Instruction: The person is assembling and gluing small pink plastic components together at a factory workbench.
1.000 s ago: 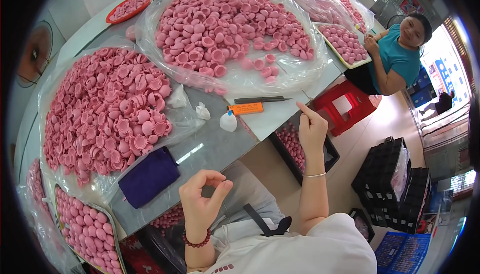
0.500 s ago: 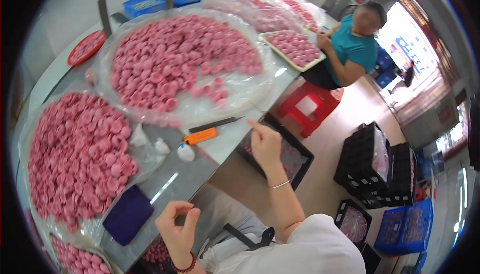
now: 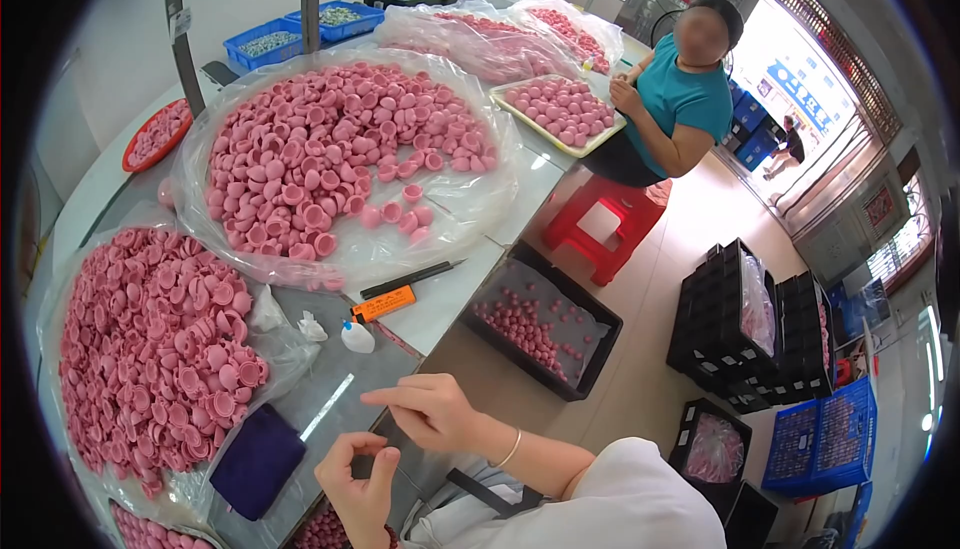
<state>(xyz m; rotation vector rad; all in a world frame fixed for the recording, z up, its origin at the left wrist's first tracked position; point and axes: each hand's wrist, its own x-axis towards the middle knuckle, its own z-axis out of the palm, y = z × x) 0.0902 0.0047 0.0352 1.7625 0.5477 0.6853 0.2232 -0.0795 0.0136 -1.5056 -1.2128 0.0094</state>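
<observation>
My left hand (image 3: 362, 484) is over the table's near edge, beside a dark purple cloth pouch (image 3: 258, 461). Its fingers are curled and its thumb stands apart; nothing shows between them. Just above and to the right is my right hand (image 3: 432, 411), index finger stretched leftward, other fingers partly bent, holding nothing I can see. A white squeeze bottle with a blue tip (image 3: 357, 338) lies beyond my hands, near an orange box (image 3: 384, 303) and a dark pen-like tool (image 3: 410, 279). Hollow pink half-shells form a heap (image 3: 160, 349) at left and another (image 3: 300, 159) farther back, on plastic sheets.
A co-worker in a teal shirt (image 3: 690, 109) sits by a tray of pink balls (image 3: 560, 109). A red stool (image 3: 612, 219) and a black crate with pink balls (image 3: 590, 374) stand on the floor. Black crates (image 3: 722, 329) and blue crates (image 3: 820, 439) are at right.
My right hand has come back from near the pen-like tool at the table's edge to beside my left hand. The left hand keeps its pose. The view has shifted slightly.
</observation>
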